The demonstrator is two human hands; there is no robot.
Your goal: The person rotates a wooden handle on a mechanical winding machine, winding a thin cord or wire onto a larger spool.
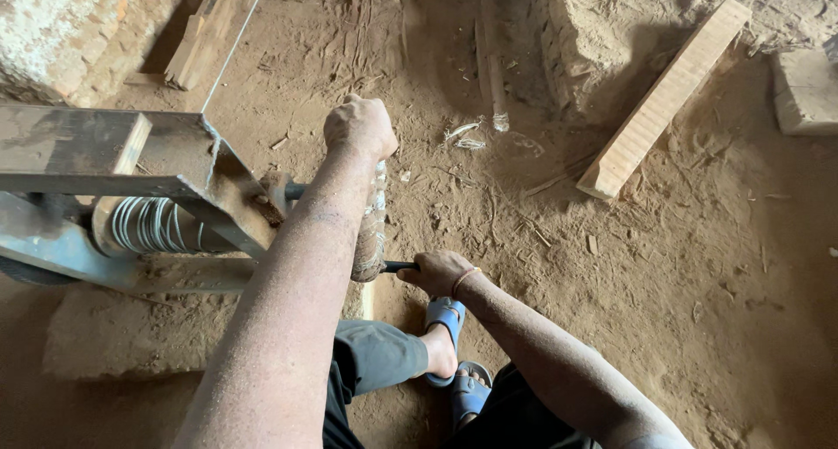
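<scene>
Both hands are closed on one crank: the left hand (360, 126) is clenched over the top of its upright arm, a worn bar (372, 231) wrapped in something pale, and the right hand (435, 271) grips the dark handle (398, 267) that juts out at the bar's lower end. The crank sits at the right end of a grey metal frame (105, 157), whose spool (150, 225) carries pale wire wound in close turns; a thin wire (234, 43) runs taut from the frame up toward the top of the view. A few risks seem likely. The right fist is low, just above the person's knee and sandalled feet (447, 320), so a full turn could knock the handle against the leg. The bar's wrap looks ragged, and a slip of the upper hand would bring knuckles near the frame's rusty edge (262, 206). If the taut wire snapped or jumped the spool, it could whip back across the forearms. Around this, the ground is loose sandy earth strewn with splinters; a plank (665, 100) lies slantwise to the right, a pale block (805, 89) beyond it, another board (202, 34) at upper left beside a wall (61, 30). Nothing lies in the crank's sweep except the person's own legs.
</scene>
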